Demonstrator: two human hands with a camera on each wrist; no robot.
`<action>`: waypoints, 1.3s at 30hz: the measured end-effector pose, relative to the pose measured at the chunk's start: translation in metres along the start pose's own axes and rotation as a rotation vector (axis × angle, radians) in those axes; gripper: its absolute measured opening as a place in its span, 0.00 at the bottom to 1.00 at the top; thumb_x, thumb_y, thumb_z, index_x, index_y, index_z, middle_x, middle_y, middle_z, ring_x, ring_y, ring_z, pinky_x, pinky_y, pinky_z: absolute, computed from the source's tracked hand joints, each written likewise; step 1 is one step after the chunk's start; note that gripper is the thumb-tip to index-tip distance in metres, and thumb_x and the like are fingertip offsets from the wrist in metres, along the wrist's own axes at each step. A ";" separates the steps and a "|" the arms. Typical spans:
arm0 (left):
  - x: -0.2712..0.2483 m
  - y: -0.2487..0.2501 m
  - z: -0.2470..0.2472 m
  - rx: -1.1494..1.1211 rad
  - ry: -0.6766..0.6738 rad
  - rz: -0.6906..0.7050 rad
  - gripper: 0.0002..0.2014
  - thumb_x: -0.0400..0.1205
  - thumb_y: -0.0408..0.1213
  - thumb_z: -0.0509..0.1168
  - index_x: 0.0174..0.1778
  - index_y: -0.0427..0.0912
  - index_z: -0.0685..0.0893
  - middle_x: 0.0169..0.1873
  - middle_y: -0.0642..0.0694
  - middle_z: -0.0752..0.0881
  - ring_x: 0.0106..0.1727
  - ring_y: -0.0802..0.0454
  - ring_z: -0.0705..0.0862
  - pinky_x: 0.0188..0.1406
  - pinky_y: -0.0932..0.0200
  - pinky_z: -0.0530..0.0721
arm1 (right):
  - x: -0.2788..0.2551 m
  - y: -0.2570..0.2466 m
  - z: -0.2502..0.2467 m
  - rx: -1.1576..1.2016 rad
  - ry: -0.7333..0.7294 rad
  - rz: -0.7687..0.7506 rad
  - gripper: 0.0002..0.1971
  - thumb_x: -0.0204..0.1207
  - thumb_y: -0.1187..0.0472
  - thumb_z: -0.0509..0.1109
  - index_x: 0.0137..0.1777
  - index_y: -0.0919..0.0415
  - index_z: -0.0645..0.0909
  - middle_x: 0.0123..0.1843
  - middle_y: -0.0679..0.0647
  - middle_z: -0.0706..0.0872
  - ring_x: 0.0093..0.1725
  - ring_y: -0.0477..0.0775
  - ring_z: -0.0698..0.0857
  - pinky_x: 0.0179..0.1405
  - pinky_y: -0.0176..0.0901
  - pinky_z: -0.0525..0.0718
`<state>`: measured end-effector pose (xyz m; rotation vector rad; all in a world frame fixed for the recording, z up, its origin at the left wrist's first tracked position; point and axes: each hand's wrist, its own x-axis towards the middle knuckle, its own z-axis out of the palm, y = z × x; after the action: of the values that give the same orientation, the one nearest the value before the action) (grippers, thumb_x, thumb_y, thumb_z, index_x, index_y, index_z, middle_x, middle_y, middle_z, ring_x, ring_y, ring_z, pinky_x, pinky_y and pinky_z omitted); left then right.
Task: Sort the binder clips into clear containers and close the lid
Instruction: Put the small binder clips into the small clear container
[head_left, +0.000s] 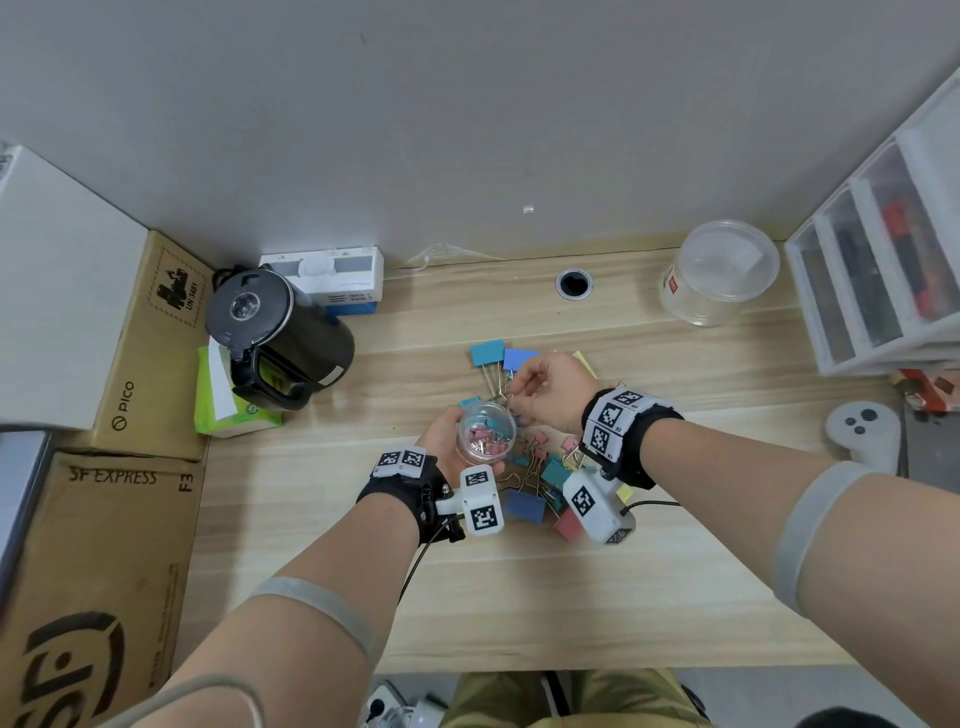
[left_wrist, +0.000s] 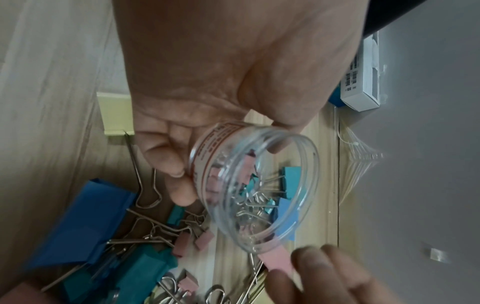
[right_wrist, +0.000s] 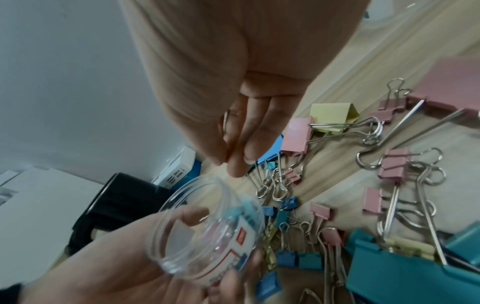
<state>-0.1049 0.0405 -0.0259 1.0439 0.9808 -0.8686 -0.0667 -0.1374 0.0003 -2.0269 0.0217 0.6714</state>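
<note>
My left hand (head_left: 447, 434) grips a small clear jar (head_left: 485, 434) just above the desk, tilted with its open mouth up. In the left wrist view the jar (left_wrist: 254, 185) holds several small pink and teal binder clips. My right hand (head_left: 540, 389) hovers at the jar's far right rim with thumb and fingers pinched together. In the right wrist view its fingertips (right_wrist: 236, 168) sit right over the jar (right_wrist: 205, 230), and a wire handle (right_wrist: 225, 121) of a small clip shows between thumb and fingers. A pile of mixed binder clips (head_left: 545, 467) lies under both hands.
A large lidded clear tub (head_left: 722, 270) stands at the back right beside a white drawer unit (head_left: 883, 270). A black kettle (head_left: 275, 332), a green tissue pack (head_left: 228, 410) and cardboard boxes (head_left: 150, 353) crowd the left. A white controller (head_left: 862, 431) lies at the right.
</note>
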 end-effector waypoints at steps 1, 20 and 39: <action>-0.002 0.000 -0.002 0.005 0.004 0.001 0.23 0.90 0.50 0.51 0.58 0.34 0.83 0.35 0.34 0.89 0.33 0.40 0.84 0.18 0.60 0.83 | 0.002 0.002 -0.002 -0.048 0.022 0.007 0.08 0.70 0.69 0.77 0.38 0.56 0.84 0.38 0.54 0.89 0.38 0.55 0.91 0.48 0.58 0.91; -0.008 -0.017 -0.042 0.026 -0.069 -0.007 0.21 0.85 0.47 0.54 0.53 0.32 0.84 0.31 0.36 0.87 0.25 0.41 0.82 0.21 0.62 0.81 | 0.001 0.047 0.041 -0.672 -0.151 0.191 0.07 0.71 0.58 0.75 0.36 0.59 0.81 0.35 0.53 0.85 0.32 0.53 0.84 0.29 0.39 0.83; -0.010 -0.010 -0.048 0.023 0.015 0.020 0.24 0.83 0.47 0.55 0.64 0.33 0.84 0.40 0.35 0.87 0.29 0.40 0.83 0.21 0.60 0.81 | 0.007 0.037 0.040 -0.353 -0.108 0.179 0.09 0.79 0.58 0.62 0.38 0.59 0.79 0.36 0.56 0.83 0.36 0.56 0.81 0.38 0.49 0.83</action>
<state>-0.1283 0.0851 -0.0283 1.0799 0.9728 -0.8585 -0.0887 -0.1231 -0.0480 -2.3412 0.0230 0.9508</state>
